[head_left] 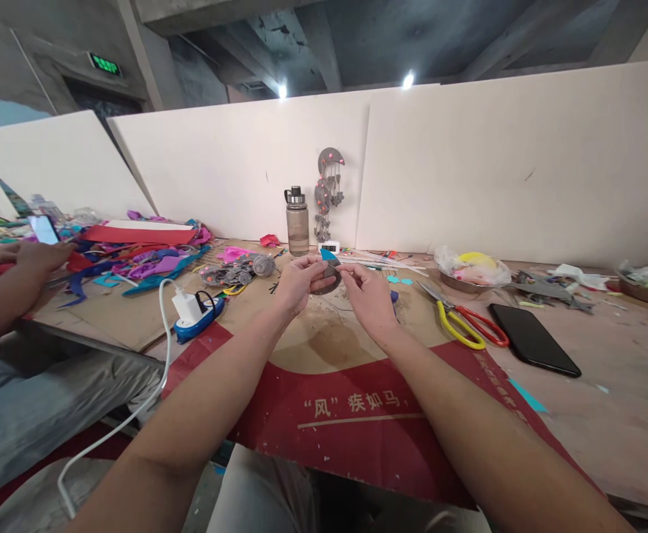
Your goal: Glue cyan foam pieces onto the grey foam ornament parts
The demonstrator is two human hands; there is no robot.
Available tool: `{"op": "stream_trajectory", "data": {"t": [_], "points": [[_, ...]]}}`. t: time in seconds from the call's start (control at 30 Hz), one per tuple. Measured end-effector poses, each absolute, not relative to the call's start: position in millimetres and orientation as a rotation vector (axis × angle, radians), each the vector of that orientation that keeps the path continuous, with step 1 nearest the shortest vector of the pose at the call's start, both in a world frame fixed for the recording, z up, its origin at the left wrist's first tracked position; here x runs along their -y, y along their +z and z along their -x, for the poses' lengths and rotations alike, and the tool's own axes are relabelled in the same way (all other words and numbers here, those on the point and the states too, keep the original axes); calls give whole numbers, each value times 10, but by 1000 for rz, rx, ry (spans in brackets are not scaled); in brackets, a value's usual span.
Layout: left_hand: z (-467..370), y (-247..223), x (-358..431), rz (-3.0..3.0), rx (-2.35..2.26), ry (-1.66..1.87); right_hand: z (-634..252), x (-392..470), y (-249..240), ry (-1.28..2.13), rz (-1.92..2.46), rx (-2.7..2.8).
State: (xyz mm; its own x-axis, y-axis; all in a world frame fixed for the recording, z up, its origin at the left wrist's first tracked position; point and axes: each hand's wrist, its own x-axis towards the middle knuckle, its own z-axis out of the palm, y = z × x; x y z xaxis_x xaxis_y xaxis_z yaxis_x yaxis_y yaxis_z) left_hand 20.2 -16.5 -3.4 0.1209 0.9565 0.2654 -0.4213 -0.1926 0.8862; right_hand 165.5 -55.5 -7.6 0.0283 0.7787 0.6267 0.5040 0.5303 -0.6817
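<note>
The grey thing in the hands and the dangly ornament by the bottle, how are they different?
The grey piece is in the left hand; the ornament is against the white board. The grey piece has a blue bit at its top; the ornament has pink dots and dangling strings. Both are grey.

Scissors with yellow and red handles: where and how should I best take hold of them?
Probably by the yellow loop and the red loop, coming from the near right: the scissors lie flat, loops nearer the camera, blades pointing away to the left.
</note>
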Motion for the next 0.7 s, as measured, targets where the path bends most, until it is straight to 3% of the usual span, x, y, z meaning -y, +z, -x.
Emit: {"op": "stream_trajectory", "data": {"t": [0.7], "points": [[-214,-30,187,-1207,-649,1356,-1713,530,-71,270,1127,1520]]}}
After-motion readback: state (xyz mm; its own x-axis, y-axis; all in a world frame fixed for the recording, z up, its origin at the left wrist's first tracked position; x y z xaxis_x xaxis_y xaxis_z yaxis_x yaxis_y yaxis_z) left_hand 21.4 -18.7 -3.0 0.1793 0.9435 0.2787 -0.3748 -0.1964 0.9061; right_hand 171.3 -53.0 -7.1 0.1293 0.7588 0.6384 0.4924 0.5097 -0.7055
